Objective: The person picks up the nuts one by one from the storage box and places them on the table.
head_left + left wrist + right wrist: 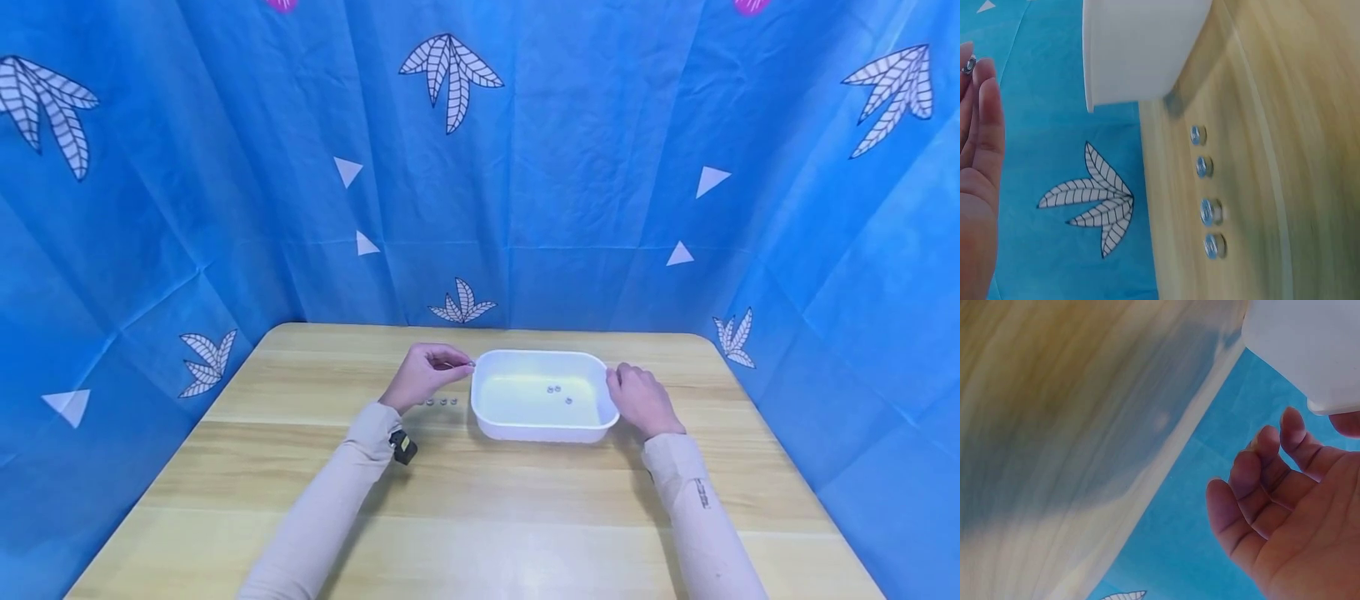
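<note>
A white plastic basin [540,432] stands on the table with three small metal nuts [568,401] inside. Near its left rim, thumb and fingertips of my left hand [429,375] pinch another small silver nut [969,65], whose hole shows in the left wrist view. Several more nuts [1211,212] lie in a row on the table below that hand. On the basin's right side, my right hand [641,396] holds the rim with its thumb hooked over it. The other fingers [1249,472] are bent outside the wall, mostly apart from it.
The light wooden table [480,508] has rounded far corners. Behind it and along both sides hangs a blue curtain [585,167] with leaf and triangle prints. A small black device [402,447] is worn on the left wrist.
</note>
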